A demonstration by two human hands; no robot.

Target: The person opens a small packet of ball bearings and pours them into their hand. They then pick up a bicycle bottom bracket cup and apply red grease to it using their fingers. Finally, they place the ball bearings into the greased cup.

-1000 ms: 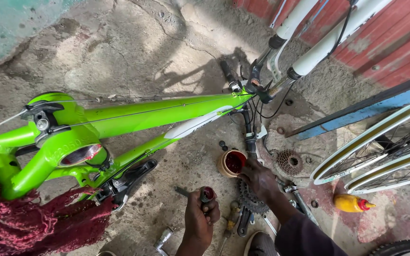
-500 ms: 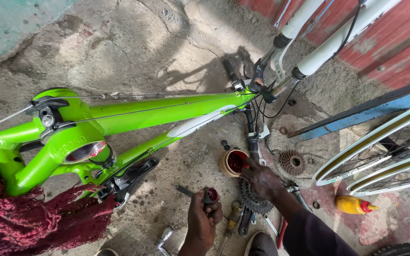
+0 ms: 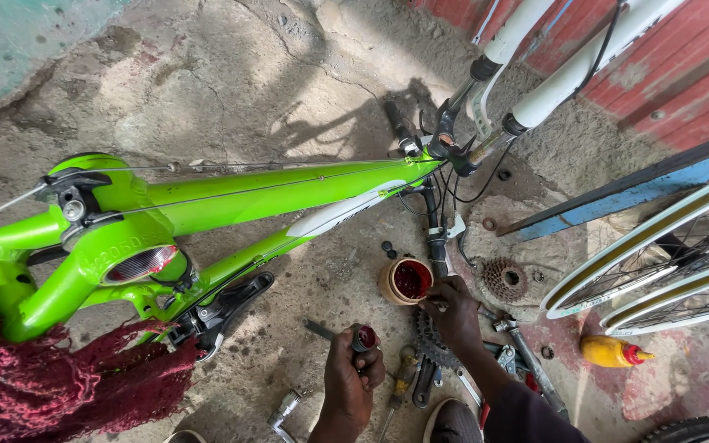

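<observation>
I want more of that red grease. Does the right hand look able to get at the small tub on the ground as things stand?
Probably yes: the right hand already rests at the rim of the tub, whose open top faces up with nothing over it.

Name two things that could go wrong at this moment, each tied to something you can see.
The open tub of red grease sits on gritty ground beside the right hand; a nudge might tip it or let dirt in. The left hand holds a small greased part, which may slip from its grip.

Head camera, looking steeply down — close above green bike frame
</observation>
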